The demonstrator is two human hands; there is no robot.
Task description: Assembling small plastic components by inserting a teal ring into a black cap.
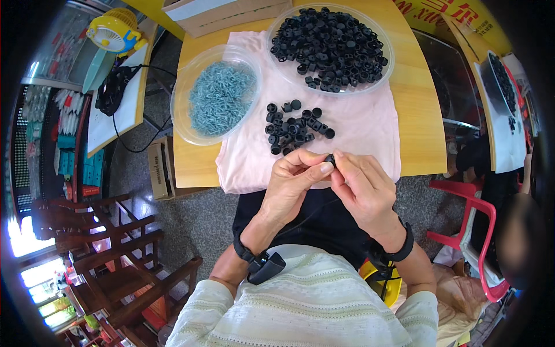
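My left hand [296, 178] and my right hand [363, 182] meet above the near edge of the table. Between their fingertips is a small black plastic cap [330, 159], gripped from both sides. Just beyond my hands, a loose pile of black caps [296, 130] lies on a pale pink cloth [370, 130]. Farther off to the right stands a round clear tub [388, 68] heaped with the same kind of black parts. A second clear tub [177, 118], on the left, holds many small blue-grey screws [221, 95].
A cardboard box [228, 14] sits at the table's far edge. To the left are a yellow fan [115, 29], a black cable and dark wooden chairs [121, 272]. On the right, a person sits by a red plastic chair [483, 231], near another table with a tub of black parts [498, 84].
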